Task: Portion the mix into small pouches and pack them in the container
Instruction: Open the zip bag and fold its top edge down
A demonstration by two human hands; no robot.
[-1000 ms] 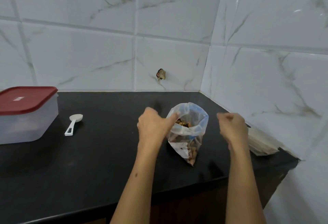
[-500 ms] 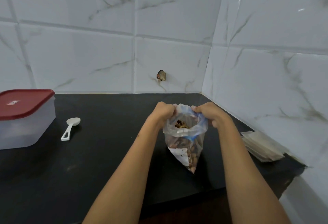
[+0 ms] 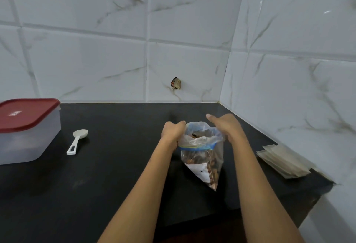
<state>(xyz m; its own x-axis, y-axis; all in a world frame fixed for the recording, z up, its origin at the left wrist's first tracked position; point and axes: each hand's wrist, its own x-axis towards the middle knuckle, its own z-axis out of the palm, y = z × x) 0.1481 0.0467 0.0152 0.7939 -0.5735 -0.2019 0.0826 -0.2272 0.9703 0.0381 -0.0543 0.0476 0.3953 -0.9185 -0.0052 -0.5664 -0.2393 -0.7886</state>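
Head view: both forearms reach forward from the bottom edge, converging on a clear zip bag of mix (image 3: 202, 156) standing upright on the black countertop (image 3: 115, 175) near the wall corner. Left hand (image 3: 172, 131) curled at the left side of the bag's open mouth, knuckles up, fingers gripping the rim. Right hand (image 3: 226, 127) over the right side of the mouth, wrist bent, thumb side toward the camera, one fingertip extended past the far rim; remaining fingers hidden behind the plastic, seemingly holding the rim, though the exact grip cannot be told. Mouth held open between the two hands, brown mix visible inside and down through the lower half, a white label on the front.

Well apart to the left, a translucent container (image 3: 27, 138) with its red lid (image 3: 25, 113) on. Between container and bag, nearer the container, a white scoop (image 3: 77, 141) lying flat, bowl toward the wall. To the right, against the tiled wall (image 3: 289, 88), a stack of small flat pouches (image 3: 283, 161).
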